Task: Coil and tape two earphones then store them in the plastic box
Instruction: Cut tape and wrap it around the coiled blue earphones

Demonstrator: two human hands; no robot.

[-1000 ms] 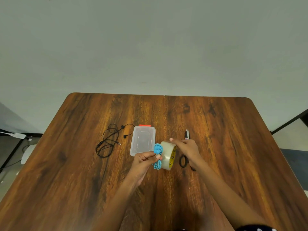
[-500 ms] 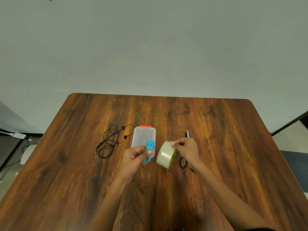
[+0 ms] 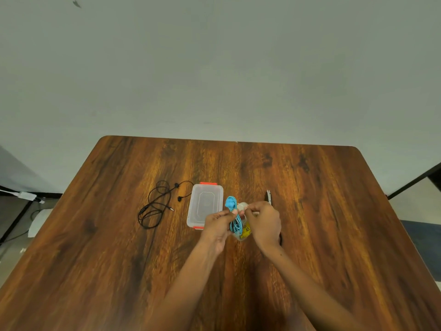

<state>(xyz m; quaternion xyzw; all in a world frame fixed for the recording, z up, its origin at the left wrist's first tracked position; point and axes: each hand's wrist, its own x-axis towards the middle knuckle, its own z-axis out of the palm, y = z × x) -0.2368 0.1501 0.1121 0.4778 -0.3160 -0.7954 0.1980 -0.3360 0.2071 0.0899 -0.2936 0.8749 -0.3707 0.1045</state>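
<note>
Pale grey-green wall [image 3: 214, 68] fills the far half of the view, and below it a dark wooden tabletop [image 3: 334, 211] with strong grain runs toward the near edge. Two bare forearms come in from the near side and meet above the middle of the tabletop.

Just left of the hands lies a clear plastic box [image 3: 205, 206] with orange clips at its far and near ends; its lid is on, and the left hand overlaps its near right corner. Farther left, well apart from the box, a black earphone [image 3: 157, 205] lies loose and uncoiled on the wood, its two buds pointing toward the box.

The left hand [image 3: 218, 225] has its fingers curled, and thumb and fingertips pinch a coiled blue earphone [image 3: 234, 217], held upright in a long narrow bundle between the two hands. The right hand [image 3: 263, 223] has its fingers curled too, pinching something pale just beside the top of the blue coil; whether that is the tape's loose end cannot be told. A roll of clear tape [image 3: 245, 229] with a yellow core sits behind the coil, mostly hidden by the right hand.

Past the right hand a small dark-handled tool [image 3: 268, 195] lies on the wood, mostly hidden.
</note>
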